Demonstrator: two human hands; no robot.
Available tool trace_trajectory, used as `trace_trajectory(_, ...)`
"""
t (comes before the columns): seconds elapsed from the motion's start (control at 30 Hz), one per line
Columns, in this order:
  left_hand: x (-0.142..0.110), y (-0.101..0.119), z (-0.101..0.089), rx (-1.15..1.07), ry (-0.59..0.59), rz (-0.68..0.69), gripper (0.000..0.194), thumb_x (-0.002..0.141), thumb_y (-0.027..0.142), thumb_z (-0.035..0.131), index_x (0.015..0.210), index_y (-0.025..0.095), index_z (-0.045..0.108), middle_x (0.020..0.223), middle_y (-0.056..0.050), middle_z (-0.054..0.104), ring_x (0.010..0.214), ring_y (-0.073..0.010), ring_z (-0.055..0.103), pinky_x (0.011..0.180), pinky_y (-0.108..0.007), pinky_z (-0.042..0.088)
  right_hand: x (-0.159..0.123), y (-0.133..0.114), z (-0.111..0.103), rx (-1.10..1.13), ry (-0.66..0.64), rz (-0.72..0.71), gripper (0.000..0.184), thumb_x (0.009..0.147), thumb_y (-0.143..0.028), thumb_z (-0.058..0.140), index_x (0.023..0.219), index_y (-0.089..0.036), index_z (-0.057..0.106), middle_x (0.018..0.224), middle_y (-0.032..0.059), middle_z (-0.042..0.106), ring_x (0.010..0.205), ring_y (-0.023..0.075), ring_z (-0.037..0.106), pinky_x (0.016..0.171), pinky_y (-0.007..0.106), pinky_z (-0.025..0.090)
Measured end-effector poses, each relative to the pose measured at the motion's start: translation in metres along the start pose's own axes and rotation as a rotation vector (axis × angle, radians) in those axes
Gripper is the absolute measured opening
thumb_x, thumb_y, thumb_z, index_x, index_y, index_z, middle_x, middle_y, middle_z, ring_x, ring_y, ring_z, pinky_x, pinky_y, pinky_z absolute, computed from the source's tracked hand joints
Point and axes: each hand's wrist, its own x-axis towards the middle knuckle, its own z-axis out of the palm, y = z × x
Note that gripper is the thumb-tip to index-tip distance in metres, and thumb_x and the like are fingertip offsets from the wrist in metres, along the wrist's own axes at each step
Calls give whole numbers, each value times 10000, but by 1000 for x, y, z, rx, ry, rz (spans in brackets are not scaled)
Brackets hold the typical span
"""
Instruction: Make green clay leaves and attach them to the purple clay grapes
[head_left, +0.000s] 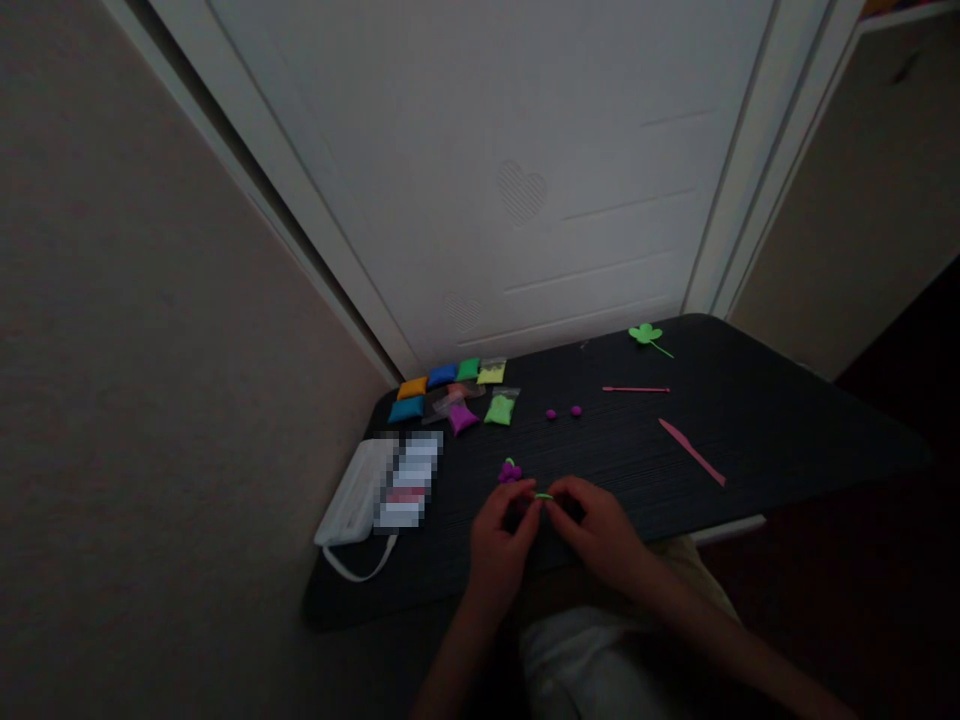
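A short, thin light-green strip of modelling clay (pixel 544 496) spans the gap between my two hands, low over the front of the dark table. My left hand (pixel 501 540) pinches its left end between thumb and fingers. At the other end, the closed thumb and fingertips of my right hand (pixel 600 530) grip the strip. Just beyond my left fingertips lies a purple clay cluster (pixel 511 472) with a small green piece on top. Farther back rest two purple clay balls, one on the left (pixel 551 414) and one on the right (pixel 576 411).
Several coloured clay packets, including a purple one (pixel 462 418) and a light-green one (pixel 500 408), lie at the back left. A white case (pixel 358 492) with a strap is in front of them. Rightward are a pink stick (pixel 636 389), a pink knife (pixel 691 452) and a green clover-like shape (pixel 645 334).
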Motion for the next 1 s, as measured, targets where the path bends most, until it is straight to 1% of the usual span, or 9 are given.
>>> trace_trajectory(0.07, -1, 0, 1, 0, -1, -13, 256, 756, 271, 568, 1001, 197, 580, 880, -38, 621, 811, -163, 596, 773, -309, 477, 0, 0, -1, -5, -12, 0, 104, 815, -227, 487, 834, -183, 580, 774, 10, 599, 702, 134, 534, 648, 242, 401)
trace_trajectory(0.17, -1, 1, 1, -2, 1, -18, 243, 754, 275, 568, 983, 197, 586, 881, -39, 623, 810, -164, 597, 770, -308, 479, 0, 1, -1, -19, -19, 1, 111, 820, -238, 485, 834, -185, 581, 763, 6, 595, 692, 131, 531, 646, 243, 398)
trace_trajectory(0.43, -4, 1, 1, -9, -3, 31, 199, 755, 264, 578, 941, 193, 589, 836, -26, 605, 786, -146, 580, 758, -281, 469, -1, 3, -2, -17, -12, -23, 132, 831, -234, 481, 857, -184, 600, 814, 19, 624, 752, 142, 562, 697, 255, 411)
trace_trajectory(0.53, -5, -1, 1, -25, 26, 34, 191, 751, 255, 585, 930, 186, 592, 844, -30, 605, 785, -149, 580, 758, -287, 466, -1, 3, -3, 14, -14, -44, 135, 828, -231, 491, 885, -193, 607, 840, 20, 636, 771, 144, 571, 711, 258, 422)
trace_trajectory(0.63, -5, -2, 1, -32, 48, 38, 184, 748, 249, 588, 917, 178, 595, 850, -34, 608, 782, -153, 584, 744, -290, 470, -1, 3, -3, 27, -10, -53, 128, 826, -227, 499, 880, -196, 610, 828, 20, 637, 755, 144, 570, 699, 260, 427)
trace_trajectory(0.87, -4, 1, 1, 1, 39, 85, 182, 749, 227, 583, 926, 187, 591, 854, -29, 612, 792, -152, 587, 746, -293, 476, -1, 3, -1, 16, -8, -35, 120, 827, -221, 498, 865, -192, 608, 815, 22, 629, 746, 148, 564, 695, 268, 419)
trace_trajectory(1.0, -4, 1, 0, 14, 46, 71, 171, 748, 237, 582, 909, 186, 607, 860, -34, 628, 789, -159, 602, 746, -304, 486, -1, 3, 0, 39, -10, -45, 116, 825, -222, 500, 857, -191, 606, 814, 20, 626, 750, 145, 562, 701, 263, 416)
